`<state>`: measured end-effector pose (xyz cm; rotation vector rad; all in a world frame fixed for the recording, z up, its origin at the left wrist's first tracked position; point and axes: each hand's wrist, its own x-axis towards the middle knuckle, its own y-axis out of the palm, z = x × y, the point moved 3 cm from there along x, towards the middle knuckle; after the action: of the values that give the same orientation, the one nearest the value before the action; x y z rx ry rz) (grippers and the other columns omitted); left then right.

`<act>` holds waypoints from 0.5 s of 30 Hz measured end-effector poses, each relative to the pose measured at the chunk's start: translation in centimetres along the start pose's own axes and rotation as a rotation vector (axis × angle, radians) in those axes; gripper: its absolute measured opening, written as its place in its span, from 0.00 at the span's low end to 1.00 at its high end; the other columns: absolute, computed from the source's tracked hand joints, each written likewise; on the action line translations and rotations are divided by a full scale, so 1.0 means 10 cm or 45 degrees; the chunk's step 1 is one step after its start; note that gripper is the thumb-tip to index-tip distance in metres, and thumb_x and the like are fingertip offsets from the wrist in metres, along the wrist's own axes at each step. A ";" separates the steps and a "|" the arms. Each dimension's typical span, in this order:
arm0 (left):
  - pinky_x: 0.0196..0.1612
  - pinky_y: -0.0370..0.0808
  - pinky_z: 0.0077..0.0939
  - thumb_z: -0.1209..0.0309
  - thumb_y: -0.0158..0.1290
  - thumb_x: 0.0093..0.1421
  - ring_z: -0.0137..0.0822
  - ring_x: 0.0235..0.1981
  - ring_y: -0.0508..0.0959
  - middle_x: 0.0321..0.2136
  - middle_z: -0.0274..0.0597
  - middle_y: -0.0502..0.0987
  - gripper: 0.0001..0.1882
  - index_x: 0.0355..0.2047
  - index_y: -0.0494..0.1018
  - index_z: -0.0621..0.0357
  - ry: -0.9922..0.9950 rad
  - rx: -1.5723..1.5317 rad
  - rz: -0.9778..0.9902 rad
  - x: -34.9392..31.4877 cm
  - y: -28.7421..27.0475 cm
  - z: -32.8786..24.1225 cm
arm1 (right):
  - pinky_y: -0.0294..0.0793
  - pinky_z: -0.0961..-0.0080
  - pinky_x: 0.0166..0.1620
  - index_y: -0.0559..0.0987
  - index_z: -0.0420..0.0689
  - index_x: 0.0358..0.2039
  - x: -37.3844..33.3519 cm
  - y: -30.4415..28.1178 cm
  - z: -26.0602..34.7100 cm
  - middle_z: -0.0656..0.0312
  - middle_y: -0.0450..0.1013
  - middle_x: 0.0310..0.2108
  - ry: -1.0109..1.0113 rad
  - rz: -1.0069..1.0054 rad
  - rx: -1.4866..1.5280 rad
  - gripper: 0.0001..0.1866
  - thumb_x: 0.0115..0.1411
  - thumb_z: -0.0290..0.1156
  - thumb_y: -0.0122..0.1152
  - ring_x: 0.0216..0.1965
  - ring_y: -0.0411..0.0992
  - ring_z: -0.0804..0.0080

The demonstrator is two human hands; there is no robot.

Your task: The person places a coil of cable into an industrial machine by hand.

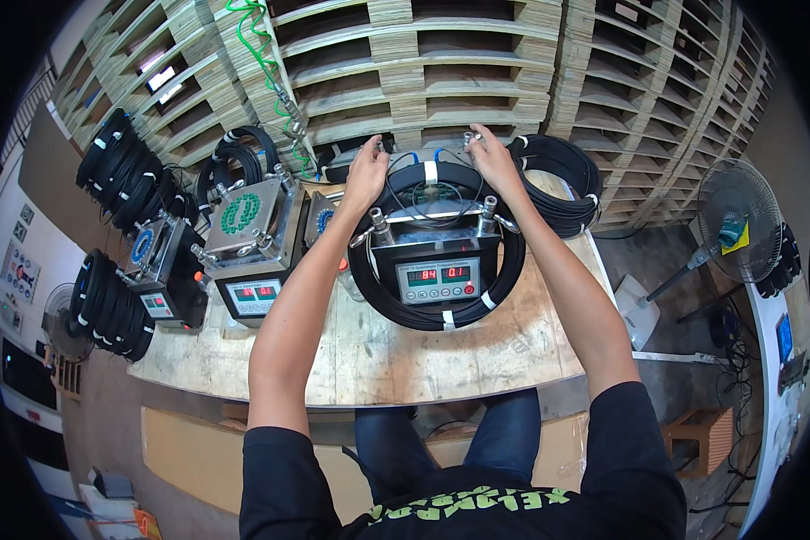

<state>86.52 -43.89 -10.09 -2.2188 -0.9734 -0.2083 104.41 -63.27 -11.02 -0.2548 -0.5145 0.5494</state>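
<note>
Before me stands a bench-top machine (439, 281) with a red digital display and metal posts at its corners. A coil of black cable (504, 297) with white ties hangs around it, and thin cable ends loop over its top. Both my arms reach past the machine to its far side. My left hand (366, 173) has its fingers closed at the far left metal post (380, 146). My right hand (495, 162) pinches the far right post (469, 139). Blue connector ends (414, 157) show between the hands. The near left post (382, 227) and near right post (487, 214) stand untouched.
Two similar machines (252, 238) (157, 270) stand to the left, with cable coils (108, 306) beside them. Another black coil (562, 184) lies at the right. Wooden pallets (477, 54) rise behind the table (405, 369). A green spiral air hose (259, 45) hangs there; a fan (738, 211) stands right.
</note>
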 end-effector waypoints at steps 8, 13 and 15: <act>0.51 0.69 0.28 0.63 0.46 0.65 0.39 0.43 0.77 0.40 0.48 0.78 0.27 0.63 0.63 0.58 0.027 -0.037 0.083 -0.03 -0.02 -0.11 | 0.73 0.73 0.40 0.69 0.42 0.60 0.00 0.00 -0.02 0.54 0.79 0.35 -0.131 -0.050 -0.006 0.22 0.68 0.38 0.48 0.33 0.75 0.68; 0.50 0.71 0.34 0.62 0.44 0.66 0.47 0.43 0.78 0.39 0.55 0.78 0.24 0.59 0.66 0.62 -0.010 -0.127 -0.013 -0.07 -0.02 -0.10 | 0.73 0.72 0.42 0.70 0.40 0.59 -0.05 -0.01 0.09 0.53 0.79 0.35 -0.085 -0.060 -0.044 0.24 0.69 0.43 0.46 0.36 0.76 0.65; 0.50 0.70 0.34 0.60 0.42 0.67 0.47 0.43 0.78 0.40 0.55 0.78 0.25 0.58 0.67 0.62 0.009 -0.126 -0.022 -0.06 0.00 -0.14 | 0.73 0.72 0.42 0.70 0.39 0.58 -0.05 -0.05 0.08 0.53 0.78 0.34 -0.121 -0.066 -0.046 0.26 0.69 0.46 0.44 0.34 0.75 0.65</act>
<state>86.23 -45.15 -9.32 -2.2985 -0.9977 -0.2778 103.83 -63.88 -10.33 -0.2501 -0.6224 0.5036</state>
